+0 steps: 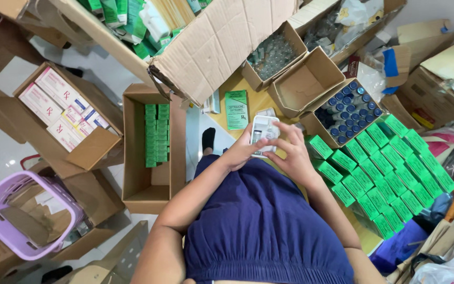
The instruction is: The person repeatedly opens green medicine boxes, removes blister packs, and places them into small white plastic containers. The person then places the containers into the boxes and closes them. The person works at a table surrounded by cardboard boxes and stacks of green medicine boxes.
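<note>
I hold a small white plastic tray (pixel 262 135) over my lap, just in front of my navy dress (pixel 269 226), and it seems to carry a vial or 2 in its slots, though the contents are too small to make out well. My left hand (pixel 241 151) grips the tray's near left edge from below, thumb on top, to steady it, while my right hand (pixel 292 152) curls over its right side with the fingers bent down onto it, as if seating something in place. Just beyond the tray lies 1 flat green carton (pixel 236 109) on the yellow tabletop (pixel 248 94), face up and within easy reach. To the right of the tray, rows of small green boxes (pixel 390 168) lie packed side by side, probably finished ones kept together. Behind those, past the tray, an open cardboard box holds blue-capped vials (pixel 349 109) standing upright, handy for picking. Left of the tray, a tall open carton (pixel 148 152) on the floor holds 2 neat stacks of green boxes. Farther left sit a box of white and pink packs (pixel 61 108) and a lilac plastic basket (pixel 24 215).
</note>
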